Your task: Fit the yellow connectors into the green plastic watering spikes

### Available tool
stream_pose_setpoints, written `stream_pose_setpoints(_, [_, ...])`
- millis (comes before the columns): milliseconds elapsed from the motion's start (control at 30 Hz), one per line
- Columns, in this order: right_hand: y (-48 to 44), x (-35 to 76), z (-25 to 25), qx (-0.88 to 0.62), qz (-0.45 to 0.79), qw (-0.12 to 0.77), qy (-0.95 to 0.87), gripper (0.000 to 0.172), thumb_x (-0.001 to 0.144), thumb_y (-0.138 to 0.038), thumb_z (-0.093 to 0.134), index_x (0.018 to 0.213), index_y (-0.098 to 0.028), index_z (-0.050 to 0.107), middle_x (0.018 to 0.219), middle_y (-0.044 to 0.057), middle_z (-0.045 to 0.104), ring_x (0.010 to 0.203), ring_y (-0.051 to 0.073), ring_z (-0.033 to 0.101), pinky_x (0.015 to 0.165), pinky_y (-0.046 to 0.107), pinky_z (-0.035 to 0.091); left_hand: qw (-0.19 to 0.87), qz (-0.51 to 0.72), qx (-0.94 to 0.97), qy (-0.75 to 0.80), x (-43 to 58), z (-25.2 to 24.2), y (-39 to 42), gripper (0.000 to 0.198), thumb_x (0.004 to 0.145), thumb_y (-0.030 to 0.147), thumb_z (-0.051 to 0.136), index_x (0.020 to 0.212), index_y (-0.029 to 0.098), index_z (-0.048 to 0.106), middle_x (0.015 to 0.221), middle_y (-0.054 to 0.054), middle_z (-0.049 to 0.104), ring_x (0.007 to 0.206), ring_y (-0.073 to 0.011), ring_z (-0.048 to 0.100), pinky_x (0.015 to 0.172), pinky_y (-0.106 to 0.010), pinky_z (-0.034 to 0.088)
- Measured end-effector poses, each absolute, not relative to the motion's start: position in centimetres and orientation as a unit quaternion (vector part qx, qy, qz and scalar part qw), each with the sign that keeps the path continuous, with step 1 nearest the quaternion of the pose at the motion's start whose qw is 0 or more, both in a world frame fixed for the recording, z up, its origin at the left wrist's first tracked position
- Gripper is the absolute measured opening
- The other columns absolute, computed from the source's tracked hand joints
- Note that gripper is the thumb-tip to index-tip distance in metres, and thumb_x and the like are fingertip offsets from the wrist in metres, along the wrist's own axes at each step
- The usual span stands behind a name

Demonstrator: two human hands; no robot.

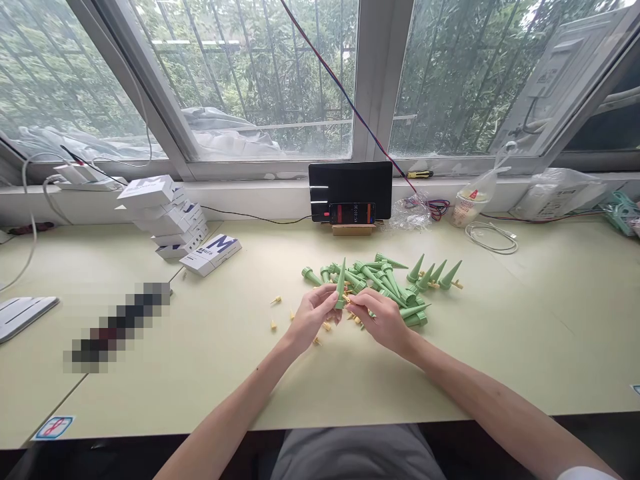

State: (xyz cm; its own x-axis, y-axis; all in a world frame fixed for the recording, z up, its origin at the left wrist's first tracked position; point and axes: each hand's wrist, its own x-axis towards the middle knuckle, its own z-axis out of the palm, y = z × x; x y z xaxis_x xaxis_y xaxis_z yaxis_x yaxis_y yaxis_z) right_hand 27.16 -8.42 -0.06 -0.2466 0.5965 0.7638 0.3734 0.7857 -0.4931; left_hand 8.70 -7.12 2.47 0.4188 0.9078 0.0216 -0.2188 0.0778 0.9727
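My left hand (314, 313) is closed on a green plastic cone spike (341, 285), holding it upright with the tip pointing up. My right hand (381, 317) is pinched at the spike's base, with a small yellow piece (347, 299) showing at its fingertips. Just behind both hands lies a pile of green cone spikes (385, 283), some lying flat and three standing at the right. Small yellow pieces (276, 301) are scattered on the pale green table (200, 347) to the left of my hands.
A stack of white boxes (167, 217) sits at the back left. A dark tablet (350, 190) with a phone (351, 213) leaning on it stands by the window sill. Plastic bags (555, 193), a cup (467, 203) and a white cable (493, 237) lie at the back right.
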Motion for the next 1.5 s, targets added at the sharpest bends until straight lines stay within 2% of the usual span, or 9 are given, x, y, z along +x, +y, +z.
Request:
stream_pose_setpoints(233, [-8.4,27.2,-0.1,-0.330,0.104,0.527,-0.777,0.011,0.099,-0.017,0.053,0.100,-0.022,0.062,0.080,0.003,0.060,0.069,0.015,0.056,0.061,0.026,0.047,0.599,0.434,0.566,0.364,8.6,2.6,-7.3,0.030,0.089,0.041,0.066,0.108,0.018,0.068,0.096,-0.006,0.068,0.065,-0.0118,0.057,0.063,-0.026,0.050])
stream_pose_setpoints(367, [-8.3,27.2,-0.1,-0.340,0.110,0.520,-0.776,0.012,0.099,-0.017,0.051,0.100,-0.022,0.062,0.082,0.004,0.059,0.071,0.015,0.056,0.064,0.027,0.048,0.566,0.440,0.593,0.367,8.9,2.9,-7.5,0.030,0.087,0.041,0.067,0.106,0.017,0.068,0.103,-0.008,0.069,0.073,-0.0140,0.061,0.061,-0.025,0.051])
stream_pose_setpoints(500, [-8.3,27.2,-0.1,-0.338,0.113,0.522,-0.775,0.012,0.099,-0.016,0.051,0.101,-0.021,0.062,0.084,0.005,0.060,0.073,0.015,0.056,0.065,0.026,0.048,0.548,0.446,0.606,0.366,9.0,2.7,-7.6,0.031,0.086,0.040,0.068,0.107,0.017,0.068,0.099,-0.008,0.071,0.079,-0.0169,0.064,0.061,-0.025,0.053])
stream_pose_setpoints(700, [-8.3,27.2,0.0,-0.360,0.120,0.514,-0.769,0.013,0.099,-0.020,0.050,0.095,-0.019,0.062,0.079,0.004,0.061,0.069,0.016,0.056,0.063,0.027,0.047,0.527,0.447,0.634,0.346,8.9,2.2,-7.3,0.030,0.088,0.036,0.067,0.111,0.016,0.067,0.093,-0.008,0.070,0.076,-0.0169,0.065,0.067,-0.028,0.056])
stream_pose_setpoints(1000, [-8.5,27.2,0.6,-0.406,0.293,0.493,-0.711,0.024,0.098,-0.033,0.053,0.083,-0.017,0.063,0.067,0.002,0.062,0.057,0.013,0.057,0.054,0.025,0.049,0.506,0.450,0.648,0.349,9.2,2.5,-7.5,0.028,0.088,0.035,0.067,0.108,0.016,0.069,0.095,-0.008,0.072,0.077,-0.0166,0.065,0.069,-0.029,0.058])
stream_pose_setpoints(1100, [-8.6,27.2,0.8,-0.407,0.290,0.506,-0.703,0.021,0.097,-0.035,0.055,0.089,-0.018,0.063,0.072,0.003,0.064,0.060,0.014,0.060,0.056,0.026,0.051,0.527,0.450,0.627,0.356,9.3,2.5,-7.5,0.030,0.088,0.038,0.066,0.109,0.015,0.068,0.102,-0.010,0.072,0.080,-0.0179,0.067,0.066,-0.028,0.058])
stream_pose_setpoints(1233, [-8.6,27.2,1.0,-0.405,0.251,0.524,-0.706,0.015,0.095,-0.032,0.059,0.102,-0.019,0.063,0.078,0.003,0.066,0.065,0.016,0.064,0.061,0.028,0.055,0.535,0.453,0.599,0.387,9.4,2.8,-7.5,0.032,0.088,0.041,0.066,0.105,0.014,0.067,0.101,-0.009,0.071,0.071,-0.0150,0.067,0.061,-0.026,0.056])
stream_pose_setpoints(1367, [-8.6,27.3,0.9,-0.389,0.180,0.519,-0.740,0.022,0.097,-0.026,0.057,0.118,-0.021,0.060,0.089,0.006,0.068,0.072,0.017,0.066,0.068,0.031,0.057,0.533,0.453,0.593,0.398,9.3,3.0,-7.6,0.034,0.087,0.043,0.066,0.105,0.014,0.068,0.095,-0.008,0.071,0.064,-0.0127,0.064,0.058,-0.025,0.055])
stream_pose_setpoints(1500, [-8.4,27.5,0.7,-0.369,0.124,0.503,-0.772,0.022,0.099,-0.023,0.051,0.119,-0.023,0.060,0.094,0.007,0.068,0.078,0.019,0.067,0.071,0.033,0.056,0.533,0.454,0.598,0.391,9.3,3.0,-7.6,0.034,0.088,0.043,0.066,0.104,0.014,0.068,0.092,-0.007,0.070,0.062,-0.0116,0.062,0.057,-0.024,0.054])
